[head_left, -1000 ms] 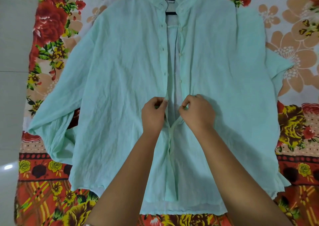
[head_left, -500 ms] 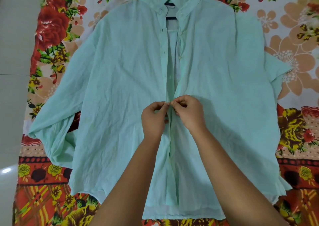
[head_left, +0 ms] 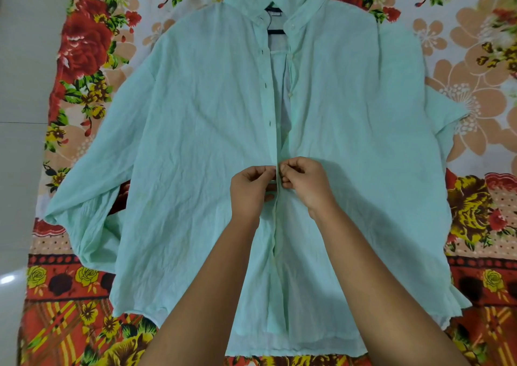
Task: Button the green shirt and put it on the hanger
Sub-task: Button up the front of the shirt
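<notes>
- Shirt (head_left: 195,141) lay flat, front up, on a floral sheet (head_left: 84,43), collar away from the person; a dark hanger (head_left: 275,31) showed inside the open neck.
- The left hand (head_left: 249,189) pinched the hole-side edge at mid-front; the right hand (head_left: 305,183) pinched the button-side edge; curled fingers met at the opening — knuckles nearly touching.
- The button being worked was hidden under the fingertips; whether it had passed its hole could not be told.
- Above the hands the front gaped, buttons (head_left: 290,94) and holes (head_left: 265,85) unjoined; below, the edges lay together, seemingly fastened.
- By my judgement the step wanted level edges, so that each button met its own hole; the button tipped edge-on and pushed through while the left hand kept the slit taut; the thin, creased cloth looked apt to bunch — worth smoothing upward first.
</notes>
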